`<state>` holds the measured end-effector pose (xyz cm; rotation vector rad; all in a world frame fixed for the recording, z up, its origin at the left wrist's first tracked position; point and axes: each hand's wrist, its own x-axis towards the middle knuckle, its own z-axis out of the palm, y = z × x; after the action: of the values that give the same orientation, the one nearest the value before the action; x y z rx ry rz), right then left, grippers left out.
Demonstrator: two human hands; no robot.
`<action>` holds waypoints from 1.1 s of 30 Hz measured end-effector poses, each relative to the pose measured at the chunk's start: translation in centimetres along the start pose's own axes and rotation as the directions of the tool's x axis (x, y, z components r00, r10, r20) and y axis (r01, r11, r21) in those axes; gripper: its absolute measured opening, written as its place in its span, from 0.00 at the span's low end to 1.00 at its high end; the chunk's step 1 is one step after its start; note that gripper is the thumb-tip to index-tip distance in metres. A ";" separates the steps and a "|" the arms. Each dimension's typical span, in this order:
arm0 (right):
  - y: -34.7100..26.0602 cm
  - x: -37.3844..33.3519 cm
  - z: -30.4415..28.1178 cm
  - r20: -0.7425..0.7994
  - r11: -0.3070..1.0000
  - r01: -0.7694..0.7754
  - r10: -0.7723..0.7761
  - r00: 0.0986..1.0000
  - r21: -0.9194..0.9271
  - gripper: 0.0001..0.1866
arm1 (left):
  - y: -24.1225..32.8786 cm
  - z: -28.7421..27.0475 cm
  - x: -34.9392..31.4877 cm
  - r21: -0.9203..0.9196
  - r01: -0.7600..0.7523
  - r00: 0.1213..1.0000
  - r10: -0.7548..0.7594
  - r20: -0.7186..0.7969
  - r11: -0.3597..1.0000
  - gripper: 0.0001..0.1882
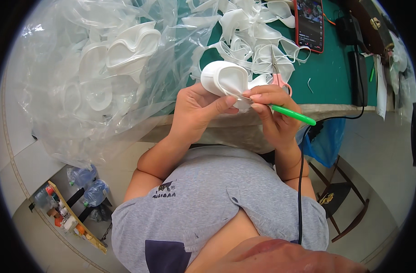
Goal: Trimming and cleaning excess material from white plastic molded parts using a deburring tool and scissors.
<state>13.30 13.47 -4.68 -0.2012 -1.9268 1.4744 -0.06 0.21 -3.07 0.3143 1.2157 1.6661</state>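
My left hand [199,108] is closed on a white moulded, cup-shaped fabric piece [235,78], its thumb pressed near the lower edge and the rounded side up. In my right hand [276,111] is a slim green-handled tool [291,113], held like a pen. Its thin metal end points left and meets the edge of the white piece between both hands' fingertips; the very tip is hidden. A pair of scissors [280,81] with pink handles lies just beyond my right hand, blades pointing away, on some white pieces.
A heap of white pieces [258,27] covers the far middle of the green table [328,77]. At left, a big clear plastic bag [167,91] holds more of them. A red-cased phone [309,25], a black power strip [357,77] and a hanging black cable [301,182] are on the right.
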 end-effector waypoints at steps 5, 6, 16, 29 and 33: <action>-1.1 0.6 -0.1 0.044 0.977 0.079 -0.071 0.996 -0.199 0.08 | -0.3 -0.1 0.0 0.047 -0.051 0.999 0.052 -0.006 0.998 0.14; -1.4 0.7 0.0 0.092 0.960 0.067 -0.043 0.995 -0.272 0.08 | -0.5 -0.3 -0.1 0.105 -0.062 0.998 0.063 -0.006 0.992 0.14; 0.9 2.1 -1.2 -0.298 0.984 -0.151 0.116 0.948 -0.098 0.04 | 0.7 -0.6 -0.2 0.003 0.203 0.941 -0.196 0.276 0.979 0.29; -1.5 1.9 0.0 -0.173 0.907 -0.259 0.329 0.928 0.332 0.06 | -2.1 -0.3 1.2 0.026 -0.281 0.920 0.262 0.292 0.959 0.35; -2.2 2.5 0.6 -0.175 0.884 -0.232 0.325 0.929 0.405 0.06 | -2.9 0.8 0.6 0.224 -0.297 0.953 0.273 0.130 0.928 0.23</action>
<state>11.62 13.51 -1.71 -0.4742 -1.4292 1.8883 1.89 1.10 -5.26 0.7464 1.3495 1.7250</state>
